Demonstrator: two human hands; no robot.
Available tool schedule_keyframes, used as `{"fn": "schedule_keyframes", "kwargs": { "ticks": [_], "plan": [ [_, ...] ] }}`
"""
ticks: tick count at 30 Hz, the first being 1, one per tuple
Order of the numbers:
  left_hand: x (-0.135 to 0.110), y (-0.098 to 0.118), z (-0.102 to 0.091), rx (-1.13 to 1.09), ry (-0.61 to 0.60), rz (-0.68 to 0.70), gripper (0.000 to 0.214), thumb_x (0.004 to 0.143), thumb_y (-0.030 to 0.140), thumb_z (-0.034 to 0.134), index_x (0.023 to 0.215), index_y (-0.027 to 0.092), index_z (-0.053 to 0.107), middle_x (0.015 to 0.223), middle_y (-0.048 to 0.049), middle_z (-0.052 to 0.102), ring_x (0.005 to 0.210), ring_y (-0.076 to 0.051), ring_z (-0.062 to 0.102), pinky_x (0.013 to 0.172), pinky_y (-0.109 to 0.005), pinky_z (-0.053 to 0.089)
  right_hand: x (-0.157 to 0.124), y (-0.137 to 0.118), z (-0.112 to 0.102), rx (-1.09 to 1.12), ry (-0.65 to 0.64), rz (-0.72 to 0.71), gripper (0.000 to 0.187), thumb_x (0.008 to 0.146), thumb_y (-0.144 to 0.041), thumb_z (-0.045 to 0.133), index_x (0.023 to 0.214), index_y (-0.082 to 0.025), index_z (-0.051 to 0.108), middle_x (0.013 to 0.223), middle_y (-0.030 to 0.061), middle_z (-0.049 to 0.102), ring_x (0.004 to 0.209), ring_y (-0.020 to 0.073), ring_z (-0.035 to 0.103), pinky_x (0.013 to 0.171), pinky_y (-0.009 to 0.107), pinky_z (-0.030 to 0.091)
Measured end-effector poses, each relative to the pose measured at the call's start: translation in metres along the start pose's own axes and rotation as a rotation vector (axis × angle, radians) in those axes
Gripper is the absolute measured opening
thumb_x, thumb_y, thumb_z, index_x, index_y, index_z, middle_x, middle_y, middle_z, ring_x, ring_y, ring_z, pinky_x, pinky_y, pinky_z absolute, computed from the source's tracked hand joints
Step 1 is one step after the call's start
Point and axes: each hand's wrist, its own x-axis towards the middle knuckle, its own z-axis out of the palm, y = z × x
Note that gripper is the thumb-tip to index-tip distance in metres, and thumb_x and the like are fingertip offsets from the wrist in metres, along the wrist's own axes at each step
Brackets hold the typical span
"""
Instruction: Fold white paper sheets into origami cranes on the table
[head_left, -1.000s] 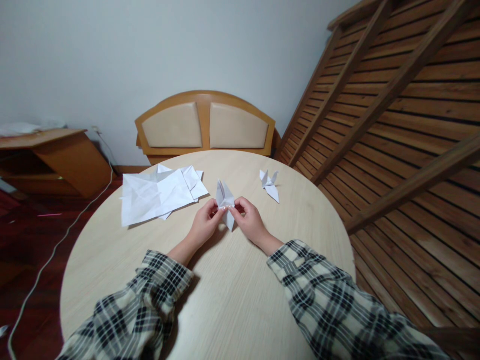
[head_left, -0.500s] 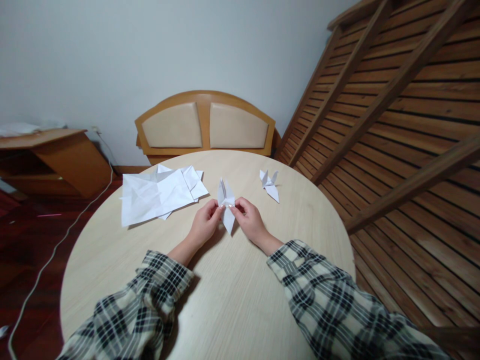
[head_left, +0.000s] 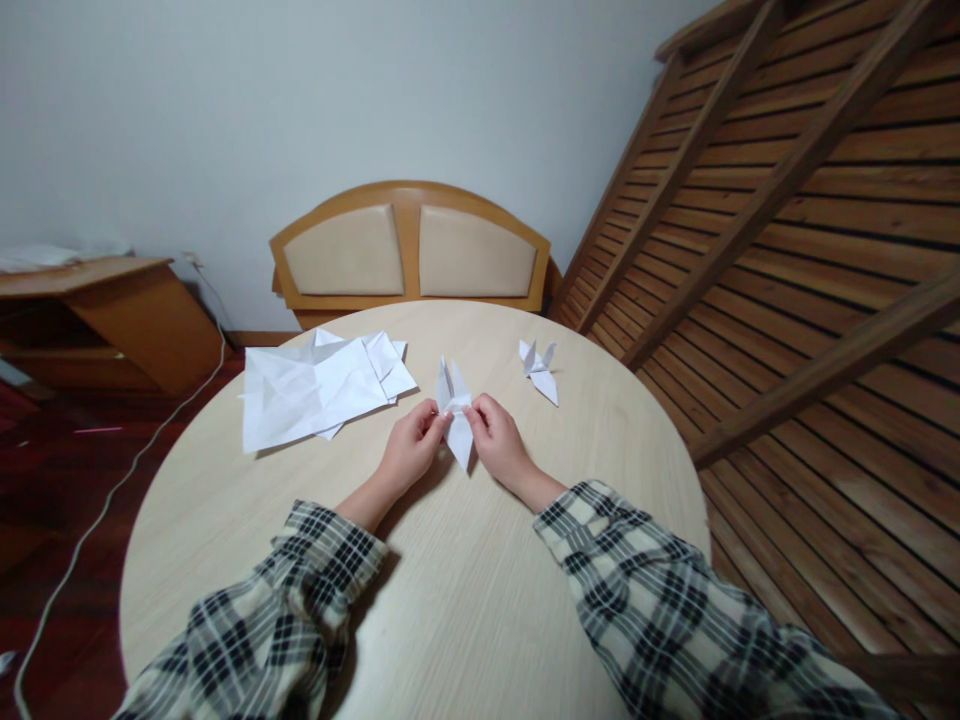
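Note:
Between my two hands is a white folded paper crane, with two narrow points sticking up away from me and a broad pointed flap hanging toward me. My left hand pinches its left side between thumb and fingers. On the right side, my right hand grips it the same way, thumb on the near face. The fingertips behind the paper are hidden. A second white paper crane rests on the table beyond my right hand, apart from it.
Several creased white paper sheets lie overlapping on the left of the round wooden table. Behind the table stands a padded headboard. Wooden slats lean at the right. A cabinet and a white cable are at the left.
The near flap of the held crane has shifted slightly right, and its two upper points stand further apart. Both hands have stayed almost in place, still pinching the paper.

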Motion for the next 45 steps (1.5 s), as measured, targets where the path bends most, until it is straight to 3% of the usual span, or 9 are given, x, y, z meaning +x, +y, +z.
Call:
{"fn": "schedule_keyframes", "kwargs": {
  "ticks": [6, 14, 20, 23, 27, 33, 45],
  "plan": [
    [0.0, 0.003, 0.001, -0.064, -0.034, 0.015, 0.023, 0.09, 0.039, 0.054, 0.079, 0.019, 0.053, 0.066, 0.0023, 0.05, 0.061, -0.014, 0.047, 0.057, -0.026, 0.035, 0.0, 0.0, -0.001, 0.001, 0.013, 0.017, 0.023, 0.096, -0.033, 0.045, 0.074, -0.024, 0.042, 0.069, -0.0008, 0.048, 0.064, 0.0173, 0.047, 0.06, 0.03, 0.036],
    [-0.001, -0.005, 0.001, -0.089, 0.05, -0.009, 0.033, 0.092, 0.036, 0.05, 0.12, 0.018, 0.05, 0.081, -0.0008, 0.059, 0.068, -0.016, 0.054, 0.063, -0.028, 0.042, 0.002, -0.003, -0.003, 0.109, -0.006, 0.028, 0.027, 0.099, -0.035, 0.041, 0.077, -0.023, 0.051, 0.072, 0.0007, 0.054, 0.07, 0.0177, 0.053, 0.065, 0.03, 0.042],
    [0.0, -0.008, 0.0, -0.04, 0.077, 0.01, 0.028, 0.095, 0.033, 0.046, 0.119, 0.019, 0.05, 0.101, -0.0061, 0.063, 0.084, -0.017, 0.058, 0.07, -0.029, 0.044, 0.0, -0.002, -0.002, 0.117, -0.022, 0.035, 0.014, 0.096, -0.03, 0.046, 0.09, -0.022, 0.056, 0.078, 0.0018, 0.059, 0.073, 0.0184, 0.058, 0.068, 0.031, 0.045],
    [0.0, -0.009, -0.001, -0.029, 0.077, 0.026, 0.029, 0.095, 0.032, 0.045, 0.121, 0.018, 0.05, 0.102, -0.0064, 0.063, 0.086, -0.018, 0.058, 0.073, -0.03, 0.044, 0.0, 0.003, 0.0, 0.179, 0.001, 0.086, 0.01, 0.095, -0.028, 0.048, 0.099, -0.022, 0.054, 0.085, 0.0027, 0.062, 0.077, 0.0182, 0.061, 0.071, 0.032, 0.048],
    [-0.001, -0.008, -0.002, -0.02, 0.077, 0.025, 0.032, 0.095, 0.032, 0.046, 0.123, 0.016, 0.05, 0.095, -0.0058, 0.064, 0.08, -0.018, 0.057, 0.072, -0.031, 0.045, 0.001, 0.011, 0.004, 0.213, 0.005, 0.11, 0.018, 0.097, -0.025, 0.043, 0.111, -0.022, 0.054, 0.102, 0.0069, 0.064, 0.089, 0.0194, 0.063, 0.078, 0.035, 0.05],
    [-0.011, -0.003, -0.002, -0.04, 0.055, 0.016, 0.032, 0.095, 0.033, 0.048, 0.122, 0.016, 0.051, 0.09, -0.0039, 0.061, 0.077, -0.017, 0.056, 0.07, -0.03, 0.044, -0.001, 0.013, 0.004, 0.089, -0.079, -0.011, 0.016, 0.092, -0.018, 0.045, 0.089, -0.022, 0.06, 0.09, 0.0041, 0.06, 0.091, 0.0199, 0.057, 0.084, 0.036, 0.047],
    [-0.024, 0.004, -0.002, -0.106, 0.062, -0.039, 0.038, 0.094, 0.035, 0.05, 0.126, 0.015, 0.05, 0.086, -0.0042, 0.061, 0.074, -0.017, 0.056, 0.065, -0.03, 0.044, -0.014, -0.002, -0.001, 0.176, -0.084, -0.001, 0.007, 0.089, -0.019, 0.05, 0.089, -0.021, 0.057, 0.09, 0.0036, 0.061, 0.086, 0.0187, 0.058, 0.077, 0.034, 0.048]
  ]
}}
